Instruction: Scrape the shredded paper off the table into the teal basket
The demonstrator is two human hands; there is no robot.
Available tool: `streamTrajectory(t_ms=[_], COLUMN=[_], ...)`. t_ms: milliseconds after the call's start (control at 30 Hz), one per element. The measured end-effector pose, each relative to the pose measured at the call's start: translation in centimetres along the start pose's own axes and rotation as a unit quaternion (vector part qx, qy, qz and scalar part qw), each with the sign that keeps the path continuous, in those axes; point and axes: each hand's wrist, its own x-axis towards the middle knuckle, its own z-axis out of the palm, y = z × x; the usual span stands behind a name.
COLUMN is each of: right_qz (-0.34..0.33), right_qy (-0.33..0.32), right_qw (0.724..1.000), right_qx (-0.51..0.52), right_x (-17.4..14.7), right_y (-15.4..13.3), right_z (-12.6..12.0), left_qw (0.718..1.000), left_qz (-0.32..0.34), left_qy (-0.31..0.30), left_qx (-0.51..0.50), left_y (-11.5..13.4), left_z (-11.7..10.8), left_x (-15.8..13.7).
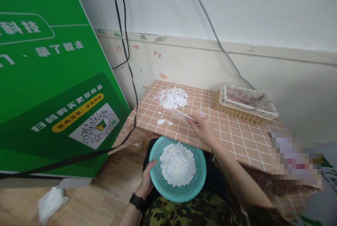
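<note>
My left hand grips the left rim of a round teal plastic colander, which rests on my lap. Heaped inside it are small white paper scraps. Over the table, my right hand pinches a flat white strip, probably card or plastic. The strip's far end points at a loose pile of paper scraps on the checked tablecloth. A few stray scraps lie between that pile and the table's front edge.
A lined wicker basket stands against the wall at the right. A green machine panel fills the left, with a black cable hanging past it. A white bag lies on the floor. One patch at the right is pixelated.
</note>
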Motion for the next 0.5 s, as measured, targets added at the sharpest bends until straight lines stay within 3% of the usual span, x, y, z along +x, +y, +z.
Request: streamTrajectory(t_ms=[100, 233, 400, 500], right_qz=[-0.047, -0.060, -0.062, -0.030], right_qy=[-0.066, -0.128, -0.167, -0.146], right_qw=[0.992, 0.982, 0.973, 0.982], right_qx=[0.098, 0.126, 0.146, 0.117], right_x=[1.1, 2.5, 2.9, 2.6], right_y=[-1.6, -2.6, -1.4, -0.5], right_z=[1.1, 1.2, -0.9, -1.5], left_qw=[1.000, 0.998, 0.996, 0.996], left_qz=[0.006, 0.042, 0.066, 0.063], left_qy=[0.017, 0.035, 0.064, 0.057], left_qx=[0.008, 0.003, -0.001, 0.000], left_y=[1.1, 3.5, 6.0, 6.5], left_z=[0.2, 0.1, -0.4, -0.7], left_x=[-0.6, -1.8, -3.0, -3.4])
